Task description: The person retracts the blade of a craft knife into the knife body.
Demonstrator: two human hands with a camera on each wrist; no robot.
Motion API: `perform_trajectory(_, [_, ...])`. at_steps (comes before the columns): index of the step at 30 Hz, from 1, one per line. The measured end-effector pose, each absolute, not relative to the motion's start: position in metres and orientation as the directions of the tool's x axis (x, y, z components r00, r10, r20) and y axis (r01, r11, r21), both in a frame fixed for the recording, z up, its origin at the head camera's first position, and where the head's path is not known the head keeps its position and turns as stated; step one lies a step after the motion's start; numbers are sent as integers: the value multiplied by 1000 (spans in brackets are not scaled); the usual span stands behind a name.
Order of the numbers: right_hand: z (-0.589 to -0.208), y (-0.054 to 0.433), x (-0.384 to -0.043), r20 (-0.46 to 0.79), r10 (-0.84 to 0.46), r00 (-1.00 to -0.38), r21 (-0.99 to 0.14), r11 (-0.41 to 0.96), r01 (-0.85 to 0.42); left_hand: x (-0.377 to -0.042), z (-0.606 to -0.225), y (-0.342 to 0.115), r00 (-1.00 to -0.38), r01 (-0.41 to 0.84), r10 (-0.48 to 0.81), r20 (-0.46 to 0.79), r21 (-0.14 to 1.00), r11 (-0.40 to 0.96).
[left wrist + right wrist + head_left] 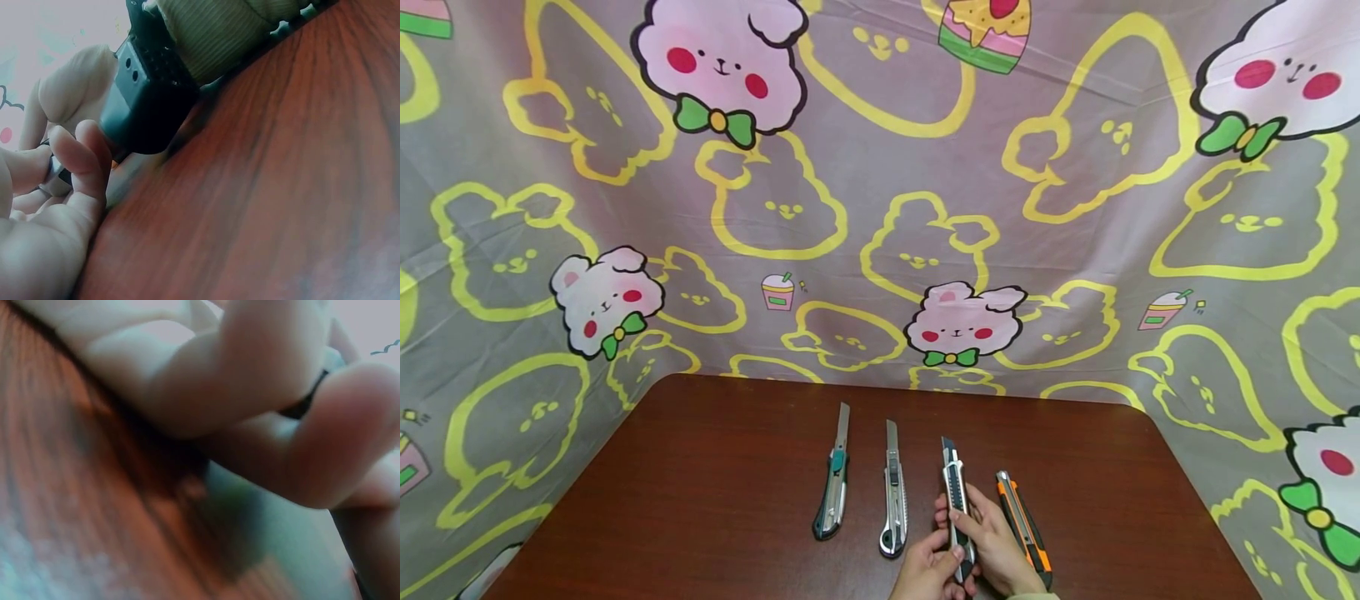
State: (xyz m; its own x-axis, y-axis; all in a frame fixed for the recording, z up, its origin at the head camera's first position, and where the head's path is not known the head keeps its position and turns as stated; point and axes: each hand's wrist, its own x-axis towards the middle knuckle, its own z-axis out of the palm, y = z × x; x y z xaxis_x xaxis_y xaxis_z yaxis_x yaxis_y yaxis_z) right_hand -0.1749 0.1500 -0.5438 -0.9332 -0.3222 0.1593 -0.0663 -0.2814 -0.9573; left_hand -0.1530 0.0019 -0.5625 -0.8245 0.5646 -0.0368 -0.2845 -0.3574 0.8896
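Both hands hold a silver-and-black utility knife (956, 487) over the right half of the table, its dark blade pointing away. My left hand (925, 571) pinches the butt end between thumb and fingers. Around the middle of the handle curls my right hand (996, 542), thumb on the upper face. In the left wrist view, the left fingers (75, 156) bend around the knife's end, beside the other palm. Curled right fingers (269, 356) fill much of the right wrist view and hide most of the knife. An orange-and-black utility knife (1019, 517) lies just right of the right hand.
To the left lie a silver utility knife (893, 500) and a teal-and-silver utility knife (835, 492), both with blades out and pointing away. The brown wooden table (700, 483) meets a patterned cloth (880, 275) at its back and sides. A black wrist device (150, 100) sits by the right sleeve.
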Motion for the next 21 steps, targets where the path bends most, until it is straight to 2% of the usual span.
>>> perform_trajectory(21, [-542,152,-174,203,-370,-906,-951,-296,-92,-154,-557,1,-814,-379,570,-106,841,-385])
